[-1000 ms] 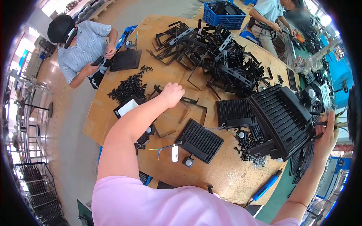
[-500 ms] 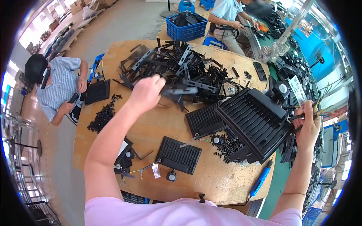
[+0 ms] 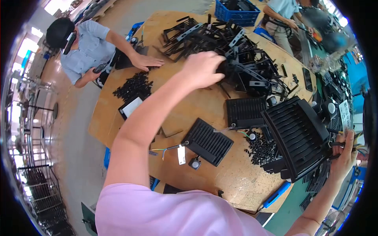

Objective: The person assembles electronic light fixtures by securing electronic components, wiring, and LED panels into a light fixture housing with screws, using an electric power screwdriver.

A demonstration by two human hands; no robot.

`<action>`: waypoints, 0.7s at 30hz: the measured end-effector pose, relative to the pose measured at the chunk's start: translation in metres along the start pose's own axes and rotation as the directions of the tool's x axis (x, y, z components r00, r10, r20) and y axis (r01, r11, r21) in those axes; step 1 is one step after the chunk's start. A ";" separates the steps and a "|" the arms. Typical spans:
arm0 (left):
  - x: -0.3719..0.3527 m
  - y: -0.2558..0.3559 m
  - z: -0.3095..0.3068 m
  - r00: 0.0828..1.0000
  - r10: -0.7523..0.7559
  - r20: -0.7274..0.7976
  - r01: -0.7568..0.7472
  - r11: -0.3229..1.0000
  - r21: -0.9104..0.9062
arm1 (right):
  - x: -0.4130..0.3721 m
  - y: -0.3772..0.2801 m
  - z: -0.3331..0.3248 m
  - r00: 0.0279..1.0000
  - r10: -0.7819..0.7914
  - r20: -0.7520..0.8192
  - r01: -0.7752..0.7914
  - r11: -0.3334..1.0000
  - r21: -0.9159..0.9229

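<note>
Plywood forms the round worktable (image 3: pixel 189 106), seen from above over the person's pink-sleeved shoulders. The left hand (image 3: pixel 202 69) reaches far across to a tangled pile of black metal brackets (image 3: pixel 240 55) at the table's far side; its fingers curl down into the near edge of the pile, and it cannot be told whether they grip a bracket. The right hand (image 3: pixel 342 151) is closed around the right edge of a large finned housing (image 3: pixel 297 135), black and ribbed, held tilted above the table's right rim, with thin coloured wires bunched at the fingers. Two smaller finned housings lie flat on the wood: one (image 3: pixel 207 141) near the middle with a tagged cable, another (image 3: pixel 246 112) just beyond it. Loose black screws (image 3: pixel 262 149) lie heaped between these and the large housing, and a second heap of screws (image 3: pixel 134 86) lies on the left part of the table. A blue screwdriver (image 3: pixel 277 194) rests at the near right edge. On the left, a co-worker in a striped shirt lays a flat hand (image 3: pixel 147 61) on the table. A blue crate (image 3: pixel 236 10) stands beyond the far edge.
</note>
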State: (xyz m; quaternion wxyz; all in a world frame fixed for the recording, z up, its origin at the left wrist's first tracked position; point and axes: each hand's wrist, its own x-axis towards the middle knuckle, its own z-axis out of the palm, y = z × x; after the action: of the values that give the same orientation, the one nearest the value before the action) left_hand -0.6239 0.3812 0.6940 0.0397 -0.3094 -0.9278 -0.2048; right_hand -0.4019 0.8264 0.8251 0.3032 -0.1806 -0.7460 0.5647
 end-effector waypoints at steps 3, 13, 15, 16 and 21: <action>-0.087 -0.058 0.003 0.915 -0.324 0.240 0.260 0.929 0.263 | 0.000 -0.015 0.030 1.000 -0.024 0.020 0.024 0.999 -0.043; -0.238 -0.031 0.093 0.858 0.071 0.509 -0.240 0.931 0.275 | -0.013 -0.081 0.207 0.972 -0.129 0.197 0.119 0.991 0.064; -0.239 -0.035 0.097 0.932 0.109 0.345 -0.193 0.956 0.220 | -0.017 -0.088 0.243 0.939 -0.151 0.308 0.116 0.985 0.129; -0.238 -0.036 0.097 0.961 0.087 0.263 -0.130 0.980 0.149 | -0.025 -0.093 0.262 0.930 -0.131 0.344 0.078 0.983 0.165; -0.216 -0.021 0.059 0.949 -0.307 0.069 0.314 0.901 -0.300 | -0.040 -0.094 0.339 0.770 -0.162 0.618 -0.012 0.964 0.267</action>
State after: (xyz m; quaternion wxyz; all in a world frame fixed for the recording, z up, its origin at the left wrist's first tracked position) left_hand -0.4593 0.2690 0.5892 -0.0514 -0.1621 -0.9223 -0.3469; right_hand -0.5875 0.5260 0.8446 0.0771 0.0911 -0.7320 0.6708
